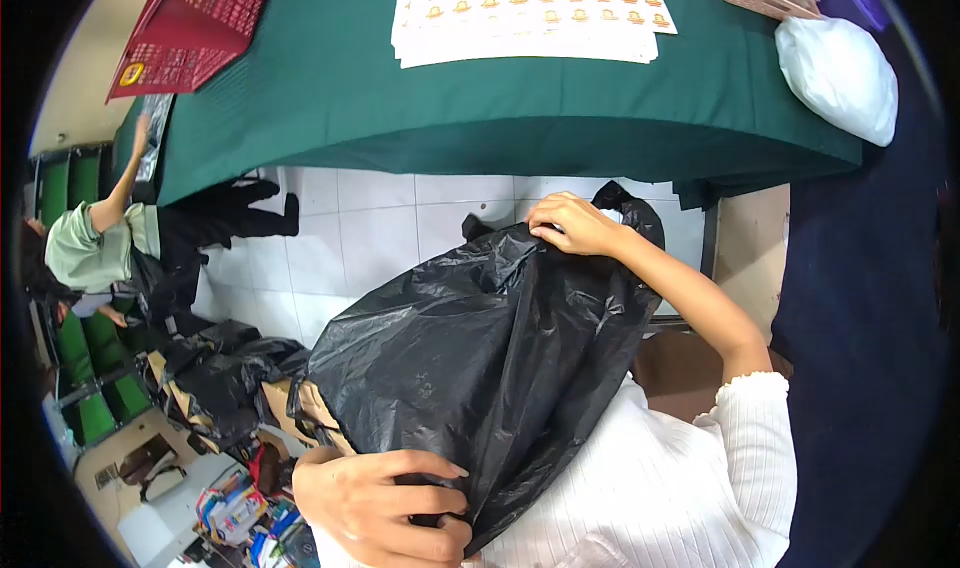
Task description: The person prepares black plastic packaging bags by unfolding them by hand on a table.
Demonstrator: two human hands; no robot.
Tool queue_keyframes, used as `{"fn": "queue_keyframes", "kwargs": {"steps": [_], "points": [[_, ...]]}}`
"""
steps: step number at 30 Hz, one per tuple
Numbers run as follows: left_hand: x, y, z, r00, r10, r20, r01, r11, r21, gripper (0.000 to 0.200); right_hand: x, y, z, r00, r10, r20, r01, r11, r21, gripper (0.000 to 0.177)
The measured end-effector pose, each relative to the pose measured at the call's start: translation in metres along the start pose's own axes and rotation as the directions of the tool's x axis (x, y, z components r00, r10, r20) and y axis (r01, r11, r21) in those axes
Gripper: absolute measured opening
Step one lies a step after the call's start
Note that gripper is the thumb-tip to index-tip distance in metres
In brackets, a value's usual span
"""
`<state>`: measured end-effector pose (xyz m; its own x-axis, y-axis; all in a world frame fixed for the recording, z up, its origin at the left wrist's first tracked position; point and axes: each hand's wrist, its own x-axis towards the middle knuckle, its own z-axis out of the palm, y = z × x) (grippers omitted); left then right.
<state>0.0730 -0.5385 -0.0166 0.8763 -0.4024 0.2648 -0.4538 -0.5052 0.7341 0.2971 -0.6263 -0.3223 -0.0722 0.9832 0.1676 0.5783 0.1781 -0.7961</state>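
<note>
A large black plastic bag [430, 358] spreads across the person's lap and white top. At its upper edge my right hand [575, 223] is closed on the gathered plastic. My left hand [385, 503] lies at the bag's lower left edge, its curled fingers hooked over the plastic. The fingertips of this hand press into the folds, with small gaps between the fingers. What the bag contains, if anything, is hidden.
Ahead stands a green-covered table [350, 98] with printed sheets [530, 18], a red basket [195, 33] and a white plastic bag [838, 76]. Another person [110, 243] is at the left. Black bags [225, 373] and cardboard lie on the left floor.
</note>
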Motion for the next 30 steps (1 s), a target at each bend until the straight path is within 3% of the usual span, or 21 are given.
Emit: {"fn": "queue_keyframes", "kwargs": {"steps": [1,3,5,8,9,11,13,15,17,19,21,23,25,26,27,28,29,30], "points": [[-0.003,0.001,0.001,1.0,-0.013,-0.008,0.013,1.0,-0.002,0.007,0.004,-0.001,0.002,1.0,-0.005,0.011,0.005,1.0,0.01,0.015],[-0.006,0.0,0.003,0.999,-0.031,-0.038,0.031,0.999,0.018,0.006,0.01,0.001,0.003,0.972,0.049,0.23,-0.101,0.971,0.219,0.014],[-0.013,0.006,0.004,0.994,-0.089,-0.056,0.09,0.996,0.005,0.006,0.011,-0.007,0.007,0.964,0.036,0.263,-0.097,0.97,0.223,0.016],[-0.015,0.004,0.008,0.984,-0.123,-0.127,0.126,0.992,0.012,0.009,0.004,-0.006,0.023,0.985,-0.142,0.102,0.154,0.981,-0.116,0.024],[-0.014,0.0,0.01,0.982,-0.128,-0.141,0.129,0.992,0.0,0.012,0.001,0.003,0.03,0.983,-0.145,0.112,0.157,0.981,-0.112,0.024],[-0.021,-0.003,0.012,0.976,-0.132,-0.172,0.132,0.991,-0.012,0.014,0.0,0.009,0.04,0.977,-0.209,-0.033,0.206,0.976,-0.065,0.024],[-0.036,-0.007,0.006,0.971,-0.18,-0.159,0.172,0.983,-0.061,0.005,0.001,0.012,0.032,0.983,-0.181,0.015,0.182,0.983,-0.005,0.022],[-0.05,-0.002,0.004,0.936,-0.335,-0.111,0.33,0.942,-0.059,0.01,0.003,0.01,0.012,0.972,0.083,0.221,-0.119,0.981,0.155,0.02],[-0.059,0.003,0.003,0.866,-0.5,0.012,0.499,0.864,-0.068,0.013,0.005,0.026,0.003,0.928,0.191,0.321,-0.267,0.94,0.213,0.024],[-0.066,0.004,0.012,0.82,-0.573,0.008,0.571,0.817,-0.081,0.014,0.012,0.053,-0.002,0.717,0.438,0.542,-0.568,0.818,0.09,0.028],[-0.071,0.006,0.019,0.768,-0.64,0.013,0.638,0.764,-0.095,0.015,0.013,0.094,0.007,0.623,0.492,0.608,-0.662,0.746,0.076,0.031],[-0.077,0.006,0.024,0.736,-0.677,0.006,0.677,0.735,-0.036,0.019,0.015,0.11,0.008,0.576,0.543,0.611,-0.722,0.688,0.068,0.032],[-0.081,0.007,0.023,0.714,-0.7,-0.024,0.699,0.714,-0.043,0.018,0.013,0.125,0.008,0.387,0.662,0.642,-0.71,0.658,-0.251,0.036],[-0.084,0.009,0.023,0.65,-0.76,-0.001,0.759,0.649,-0.054,0.016,0.01,0.132,0.01,0.387,0.661,0.643,-0.71,0.658,-0.25,0.036],[-0.087,0.011,0.021,0.58,-0.814,0.023,0.814,0.578,-0.067,0.015,0.007,0.139,0.01,0.359,0.786,0.504,-0.727,0.574,-0.377,0.037],[-0.095,0.016,0.023,0.566,-0.824,-0.015,0.819,0.565,-0.097,0.016,0.004,0.149,0.013,0.331,0.88,0.34,-0.741,0.466,-0.485,0.038],[-0.103,0.023,0.023,0.567,-0.823,-0.015,0.819,0.566,-0.095,0.016,-0.005,0.171,0.016,0.332,0.88,0.339,-0.741,0.465,-0.484,0.038],[-0.112,0.033,0.023,0.493,-0.866,-0.087,0.865,0.498,-0.066,0.018,-0.014,0.193,0.018,0.333,0.894,0.3,-0.756,0.443,-0.482,0.038]]}}
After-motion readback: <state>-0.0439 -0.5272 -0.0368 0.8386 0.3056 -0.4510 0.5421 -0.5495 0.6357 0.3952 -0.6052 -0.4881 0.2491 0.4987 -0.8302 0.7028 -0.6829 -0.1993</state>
